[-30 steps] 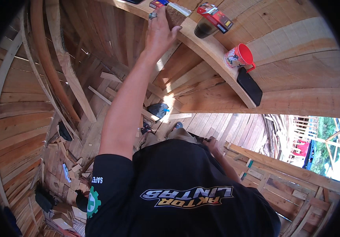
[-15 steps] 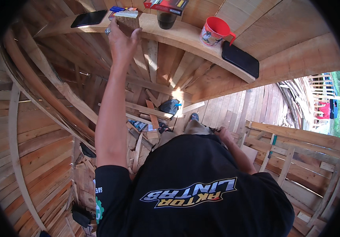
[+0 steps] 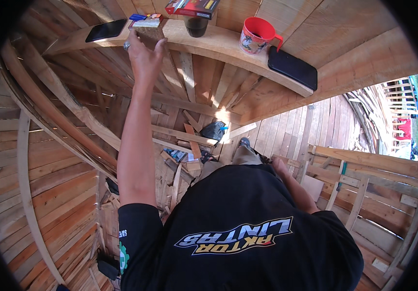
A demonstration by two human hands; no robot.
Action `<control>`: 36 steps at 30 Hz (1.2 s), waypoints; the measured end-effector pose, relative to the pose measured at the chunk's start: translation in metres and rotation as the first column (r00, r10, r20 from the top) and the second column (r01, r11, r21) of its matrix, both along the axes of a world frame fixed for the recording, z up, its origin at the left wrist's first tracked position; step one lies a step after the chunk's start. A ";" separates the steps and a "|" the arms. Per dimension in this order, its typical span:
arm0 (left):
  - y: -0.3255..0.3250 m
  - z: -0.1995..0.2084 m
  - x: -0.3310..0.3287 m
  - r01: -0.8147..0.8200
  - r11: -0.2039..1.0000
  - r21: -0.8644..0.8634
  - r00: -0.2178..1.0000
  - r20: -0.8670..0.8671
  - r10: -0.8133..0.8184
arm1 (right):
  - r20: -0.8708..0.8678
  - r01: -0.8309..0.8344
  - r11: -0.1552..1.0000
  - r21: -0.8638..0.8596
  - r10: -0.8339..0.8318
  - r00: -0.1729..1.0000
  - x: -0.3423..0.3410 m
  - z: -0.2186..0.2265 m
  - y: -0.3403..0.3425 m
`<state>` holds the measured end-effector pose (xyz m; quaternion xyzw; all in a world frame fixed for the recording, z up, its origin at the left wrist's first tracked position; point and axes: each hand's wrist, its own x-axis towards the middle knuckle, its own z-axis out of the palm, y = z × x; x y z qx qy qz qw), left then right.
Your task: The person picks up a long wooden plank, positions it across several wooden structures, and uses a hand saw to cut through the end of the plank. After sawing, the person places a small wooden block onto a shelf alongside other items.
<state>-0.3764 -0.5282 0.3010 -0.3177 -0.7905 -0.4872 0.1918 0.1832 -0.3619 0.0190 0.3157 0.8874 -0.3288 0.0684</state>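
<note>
My left hand (image 3: 143, 56) reaches up to the ledge, fingers and thumb closed around a squared wooden block (image 3: 149, 33) with a pale top. Whether the block is loose or the end of a fixed timber, I cannot tell. Just behind it lie a blue lighter (image 3: 137, 17) and a small pack. My right hand (image 3: 281, 168) is down by my right hip, fingers curled at a small dark object (image 3: 266, 159) that I cannot make out.
Along the curved wooden ledge (image 3: 223, 39) are two black phones (image 3: 106, 30) (image 3: 292, 68), a dark drink cup (image 3: 196, 27) under a red box (image 3: 194, 8), and a red mug (image 3: 257, 35). Wood offcuts (image 3: 189, 140) and a dark bag (image 3: 213, 132) lie below. Curved planks line the left.
The whole view has shifted slightly, with the ledge things appearing a little further left. My left hand keeps its grip on the wooden block; my right hand stays by my hip.
</note>
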 end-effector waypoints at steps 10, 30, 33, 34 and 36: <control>-0.008 0.003 0.000 -0.038 0.999 -0.013 0.998 0.055 0.038 | 0.092 -0.054 0.997 0.063 0.048 0.995 -0.008 0.001 -0.007; -0.121 -0.009 0.040 -0.142 0.990 0.015 0.971 0.196 0.137 | 0.278 0.062 0.997 -0.051 -0.046 0.960 -0.018 0.003 0.001; -0.123 -0.010 0.043 -0.138 0.990 0.031 0.975 0.178 0.131 | 0.341 0.099 0.992 -0.083 -0.065 0.938 -0.035 0.020 0.000; -0.123 -0.011 0.043 -0.145 0.989 0.024 0.977 0.162 0.139 | 0.363 0.117 0.989 -0.093 -0.076 0.929 -0.040 0.027 -0.001; -0.122 -0.011 0.042 -0.144 0.989 0.030 0.978 0.156 0.137 | 0.424 0.159 0.983 -0.095 -0.104 0.900 -0.047 0.033 -0.002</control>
